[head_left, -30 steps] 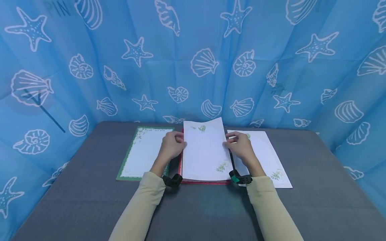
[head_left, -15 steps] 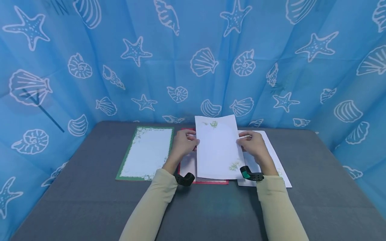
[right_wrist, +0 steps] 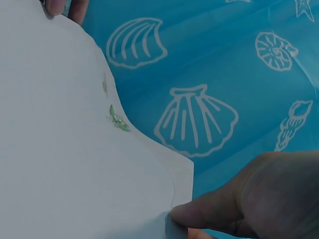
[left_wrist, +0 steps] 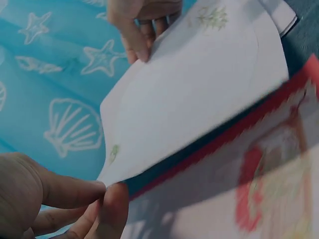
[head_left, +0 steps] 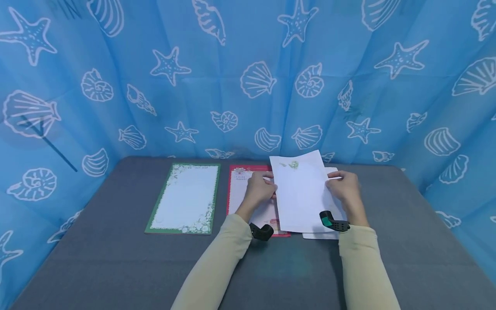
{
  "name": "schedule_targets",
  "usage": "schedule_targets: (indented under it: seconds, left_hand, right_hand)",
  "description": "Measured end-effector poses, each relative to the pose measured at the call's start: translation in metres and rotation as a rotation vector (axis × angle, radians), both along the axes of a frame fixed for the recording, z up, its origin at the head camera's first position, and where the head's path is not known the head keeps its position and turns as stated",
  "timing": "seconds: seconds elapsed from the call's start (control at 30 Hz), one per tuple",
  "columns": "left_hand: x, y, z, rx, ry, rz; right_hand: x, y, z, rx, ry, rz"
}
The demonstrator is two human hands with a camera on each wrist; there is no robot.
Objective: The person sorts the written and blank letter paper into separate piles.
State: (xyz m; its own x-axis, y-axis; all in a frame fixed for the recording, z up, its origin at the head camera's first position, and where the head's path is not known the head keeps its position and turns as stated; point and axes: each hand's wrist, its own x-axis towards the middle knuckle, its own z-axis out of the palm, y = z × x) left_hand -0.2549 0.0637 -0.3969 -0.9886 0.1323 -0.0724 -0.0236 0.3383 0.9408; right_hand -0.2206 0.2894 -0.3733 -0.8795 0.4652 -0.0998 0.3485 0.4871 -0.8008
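A white sheet of paper point(head_left: 302, 193) with small green leaf prints is held up between both hands, slightly bowed. My left hand point(head_left: 260, 189) pinches its left edge between thumb and fingers, as the left wrist view also shows. On the opposite edge my right hand point(head_left: 345, 189) pinches it with the thumb on top. Below the sheet, a red-bordered paper point(head_left: 240, 189) lies partly covered on its right side. A white stack of paper point(head_left: 319, 236) lies under and to the right of the held sheet, mostly hidden by it.
To the left, a green-bordered paper point(head_left: 184, 198) lies flat on the grey table point(head_left: 116, 258). A blue curtain point(head_left: 217, 86) with shell and starfish prints hangs behind the table's back edge. Each wrist wears a black strap point(head_left: 261, 232).
Both hands have carried the white sheet rightward, off the red-bordered paper and over the white stack. More of the red-bordered paper shows now. The green-bordered paper is uncovered by the left arm.
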Motion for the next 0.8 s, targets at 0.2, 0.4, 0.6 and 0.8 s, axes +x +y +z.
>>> schedule_targets:
  seconds: [0.2, 0.4, 0.6, 0.8]
  left_hand:
    - [0.003, 0.022, -0.005, -0.087, 0.004, -0.008]
    - [0.005, 0.039, -0.005, -0.184, 0.027, -0.017]
    - [0.008, 0.051, 0.0, -0.241, 0.016, -0.043]
    - [0.01, 0.06, 0.001, -0.272, 0.004, -0.086]
  right_hand:
    - [0.001, 0.007, -0.002, 0.024, -0.013, -0.086]
    - [0.004, 0.013, -0.003, 0.039, -0.012, -0.151]
    - [0.006, 0.02, -0.003, 0.055, -0.033, -0.181]
    - [0.007, 0.024, -0.006, 0.078, -0.058, -0.218]
